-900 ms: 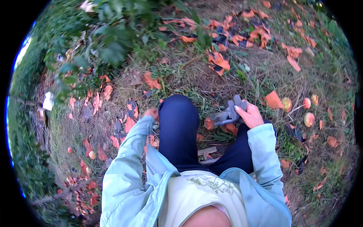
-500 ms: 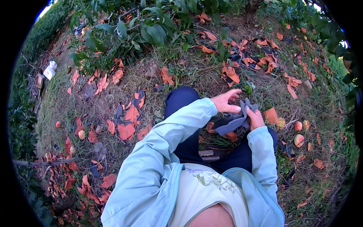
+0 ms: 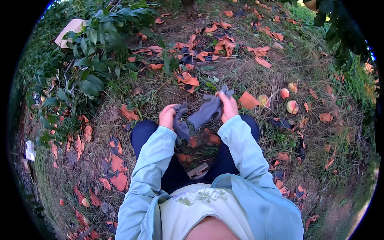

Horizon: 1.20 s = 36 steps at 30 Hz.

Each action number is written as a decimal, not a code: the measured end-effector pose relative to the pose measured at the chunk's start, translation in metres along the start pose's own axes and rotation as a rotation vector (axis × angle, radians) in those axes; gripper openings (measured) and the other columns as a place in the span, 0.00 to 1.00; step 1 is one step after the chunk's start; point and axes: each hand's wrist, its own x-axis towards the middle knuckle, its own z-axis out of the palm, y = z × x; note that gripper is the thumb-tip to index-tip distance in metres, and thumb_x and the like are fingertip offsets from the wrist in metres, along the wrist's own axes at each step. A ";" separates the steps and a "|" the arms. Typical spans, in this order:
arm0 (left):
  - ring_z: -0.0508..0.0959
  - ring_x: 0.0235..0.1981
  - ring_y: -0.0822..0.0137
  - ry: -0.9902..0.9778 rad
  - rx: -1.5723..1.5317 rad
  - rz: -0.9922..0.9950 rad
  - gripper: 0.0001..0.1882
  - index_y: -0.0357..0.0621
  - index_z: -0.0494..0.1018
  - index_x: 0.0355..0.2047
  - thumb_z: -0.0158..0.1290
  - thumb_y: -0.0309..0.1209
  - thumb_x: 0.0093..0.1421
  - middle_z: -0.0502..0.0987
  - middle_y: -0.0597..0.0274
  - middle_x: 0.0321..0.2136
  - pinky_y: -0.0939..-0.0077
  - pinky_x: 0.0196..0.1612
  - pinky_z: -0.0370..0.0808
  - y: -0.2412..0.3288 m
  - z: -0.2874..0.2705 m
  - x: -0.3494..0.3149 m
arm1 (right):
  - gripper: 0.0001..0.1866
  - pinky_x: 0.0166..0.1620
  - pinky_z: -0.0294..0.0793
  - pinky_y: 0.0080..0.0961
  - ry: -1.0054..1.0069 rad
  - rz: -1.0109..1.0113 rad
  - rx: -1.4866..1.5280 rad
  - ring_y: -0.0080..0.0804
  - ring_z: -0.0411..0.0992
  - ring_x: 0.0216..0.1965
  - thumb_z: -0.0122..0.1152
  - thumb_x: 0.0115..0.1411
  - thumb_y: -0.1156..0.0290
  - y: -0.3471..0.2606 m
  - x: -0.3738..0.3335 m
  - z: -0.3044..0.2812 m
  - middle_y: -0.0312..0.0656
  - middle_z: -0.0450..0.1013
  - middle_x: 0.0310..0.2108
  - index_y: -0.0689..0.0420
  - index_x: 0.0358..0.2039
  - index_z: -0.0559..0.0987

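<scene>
My left hand [image 3: 167, 117] is closed on a limp dark grey piece [image 3: 181, 123] that looks like cloth or soft paper and hangs down toward my knees. Just to the right, my right hand [image 3: 229, 107] grips a second grey piece [image 3: 209, 112], larger and crumpled, with narrow ends sticking up past the fingers. A small gap separates the two pieces; whether they are gloves or torn scraps I cannot tell. Both are held in the air above the ground between my bent knees.
Torn orange and black scraps [image 3: 188, 80] lie scattered over the grass. Several peaches [image 3: 292, 107] rest right of my knee. A leafy branch [image 3: 92, 48] hangs at the left, with a pale box [image 3: 72, 32] behind it. A tree trunk [image 3: 190, 6] stands ahead.
My hands have moved apart, each now with a grey piece; the left hand was open beside the right before. The view has turned toward the right.
</scene>
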 end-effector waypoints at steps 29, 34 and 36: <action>0.76 0.39 0.67 -0.347 -0.248 0.029 0.20 0.36 0.60 0.52 0.47 0.27 0.59 0.72 0.57 0.41 0.73 0.42 0.73 0.008 0.005 -0.008 | 0.09 0.30 0.69 0.17 -0.044 -0.279 -0.604 0.21 0.70 0.24 0.55 0.58 0.66 -0.002 -0.005 -0.004 0.36 0.73 0.27 0.59 0.33 0.73; 0.75 0.40 0.68 -0.387 -0.184 0.093 0.23 0.36 0.58 0.53 0.49 0.25 0.58 0.72 0.57 0.41 0.74 0.44 0.72 -0.001 0.011 -0.005 | 0.14 0.27 0.69 0.16 -0.458 0.182 -0.570 0.18 0.69 0.24 0.56 0.58 0.60 0.004 -0.022 0.019 0.34 0.72 0.24 0.60 0.30 0.74; 0.74 0.40 0.69 -0.395 -0.148 0.099 0.22 0.37 0.59 0.52 0.48 0.21 0.56 0.73 0.58 0.41 0.76 0.43 0.72 -0.008 0.013 -0.004 | 0.18 0.30 0.71 0.20 -0.416 0.094 -0.623 0.21 0.68 0.26 0.62 0.53 0.57 0.017 -0.022 0.025 0.37 0.70 0.25 0.60 0.29 0.71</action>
